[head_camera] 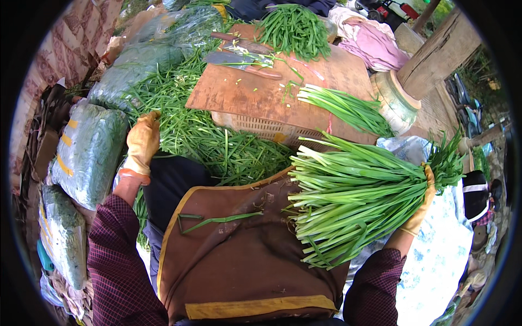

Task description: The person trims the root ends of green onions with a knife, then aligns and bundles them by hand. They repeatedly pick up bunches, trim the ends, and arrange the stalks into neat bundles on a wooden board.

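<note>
My right hand (422, 199), in a tan glove, is closed around the leafy end of a large bunch of garlic chives (355, 195); the pale cut stems fan out leftward over my brown apron (253, 261). My left hand (143, 138), gloved too, is raised above loose green leaves (244, 155) at the left; its fingers look curled, and whether they hold anything is unclear. A smaller chive bunch (346, 108) lies on the right of the wooden board (244, 93). A cleaver (240, 61) with a wooden handle rests on the board among trimmings. A few loose leaves lie on the apron.
The board sits on a plastic crate (261, 124). At its far edge is a leafy green pile (295, 30). Plastic-wrapped bundles (91, 150) line the left. A ceramic jar (393, 98) stands beneath a wooden post (438, 53); patterned cloth (432, 252) lies at the right.
</note>
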Demonstrator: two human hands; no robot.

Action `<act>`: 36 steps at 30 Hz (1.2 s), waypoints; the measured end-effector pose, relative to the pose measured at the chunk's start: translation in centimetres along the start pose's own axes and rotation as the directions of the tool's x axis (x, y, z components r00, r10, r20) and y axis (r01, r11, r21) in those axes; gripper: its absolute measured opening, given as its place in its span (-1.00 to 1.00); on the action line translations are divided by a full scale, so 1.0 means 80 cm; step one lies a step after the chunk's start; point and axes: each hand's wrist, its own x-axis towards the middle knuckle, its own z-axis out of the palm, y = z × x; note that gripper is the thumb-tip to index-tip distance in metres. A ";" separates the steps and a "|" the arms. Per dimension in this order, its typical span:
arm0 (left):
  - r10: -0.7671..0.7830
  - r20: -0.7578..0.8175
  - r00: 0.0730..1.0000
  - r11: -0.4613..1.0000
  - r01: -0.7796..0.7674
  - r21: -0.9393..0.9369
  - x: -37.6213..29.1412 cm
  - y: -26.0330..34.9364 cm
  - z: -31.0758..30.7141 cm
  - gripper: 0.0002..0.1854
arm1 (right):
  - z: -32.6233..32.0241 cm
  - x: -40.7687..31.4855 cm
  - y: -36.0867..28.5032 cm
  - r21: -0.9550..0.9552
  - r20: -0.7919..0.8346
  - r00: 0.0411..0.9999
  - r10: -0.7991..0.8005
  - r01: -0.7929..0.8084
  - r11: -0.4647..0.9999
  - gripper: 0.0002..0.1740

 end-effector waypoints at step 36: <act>0.329 0.369 0.869 0.319 0.265 -0.910 -0.039 0.249 0.097 -0.86 | 0.076 -0.031 -0.027 0.121 0.146 0.980 -0.136 0.119 0.985 -0.40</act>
